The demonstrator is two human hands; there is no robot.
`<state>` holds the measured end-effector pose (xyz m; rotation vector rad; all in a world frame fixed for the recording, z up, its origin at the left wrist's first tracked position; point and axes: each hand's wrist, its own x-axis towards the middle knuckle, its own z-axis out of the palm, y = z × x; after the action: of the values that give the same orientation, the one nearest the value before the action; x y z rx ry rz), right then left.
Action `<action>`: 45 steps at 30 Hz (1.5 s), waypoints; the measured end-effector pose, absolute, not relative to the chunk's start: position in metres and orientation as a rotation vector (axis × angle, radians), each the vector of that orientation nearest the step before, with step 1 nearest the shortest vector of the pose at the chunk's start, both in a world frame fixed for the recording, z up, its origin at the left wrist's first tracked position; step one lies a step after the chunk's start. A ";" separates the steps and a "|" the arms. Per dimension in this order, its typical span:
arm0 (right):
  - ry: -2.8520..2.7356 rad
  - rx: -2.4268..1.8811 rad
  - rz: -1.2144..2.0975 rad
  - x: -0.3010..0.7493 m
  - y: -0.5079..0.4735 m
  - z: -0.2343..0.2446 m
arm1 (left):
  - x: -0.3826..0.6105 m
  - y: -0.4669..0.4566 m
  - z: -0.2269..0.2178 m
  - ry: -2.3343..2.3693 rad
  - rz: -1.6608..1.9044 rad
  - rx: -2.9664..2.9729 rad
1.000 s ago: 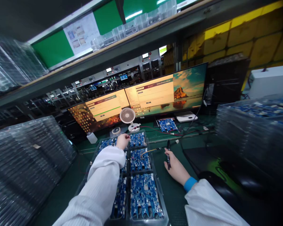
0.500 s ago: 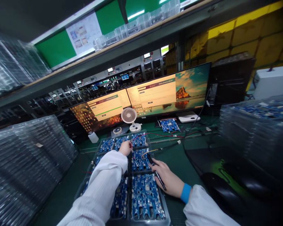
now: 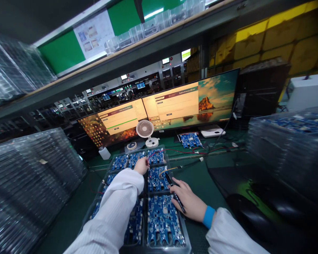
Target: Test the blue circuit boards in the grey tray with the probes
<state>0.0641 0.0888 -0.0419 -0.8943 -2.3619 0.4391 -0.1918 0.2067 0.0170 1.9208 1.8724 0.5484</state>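
Two hands over the clear tray [image 3: 186, 233] of blue circuit boards [image 3: 163, 220], lower centre of frame. Main change over the last second: right hand [image 3: 188, 201] came in from the bare green mat at centre right and now sits at the tray's right edge, over the middle-right board [image 3: 157, 179]. It holds a black pen [image 3: 175, 194], fingers curled around the barrel, tip angled up-left at that board. Barely any movement in the last half second, so it looks settled there.

Left hand [image 3: 141, 165] slid slightly toward the camera from the far row and rests at the seam between the far boards and the middle row. Fingers are bunched, possibly pinching the red wire [image 3: 159, 152] or a connector; can't tell which.

My read: pen now in working position on the board, left hand steadying.

Background unchanged: small white fan [image 3: 145, 129], two monitors [image 3: 175, 104], loose board [image 3: 190, 140] upper centre, stacked trays [image 3: 29, 176] at left.
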 end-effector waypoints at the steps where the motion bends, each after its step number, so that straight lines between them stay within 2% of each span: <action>1: -2.363 -0.897 0.441 0.064 0.089 -0.042 | -0.192 0.206 0.018 1.873 0.551 1.926; 20: -2.365 -0.920 0.483 0.064 0.090 -0.048 | -0.196 0.204 0.016 1.864 0.539 1.947; 35: -2.377 -0.959 0.584 0.064 0.087 -0.037 | -0.195 0.199 -0.003 1.970 0.498 1.976; 41: -2.338 -0.960 0.516 0.068 0.081 -0.022 | -0.188 0.186 0.023 2.011 0.463 1.950; 45: -2.233 -0.862 0.394 0.078 0.077 -0.022 | -0.165 0.143 0.050 2.026 0.615 1.950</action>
<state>0.0777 0.0766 -0.0221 -0.8624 -2.2326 0.3940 -0.1653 0.1428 0.0500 1.9502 2.0261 0.6149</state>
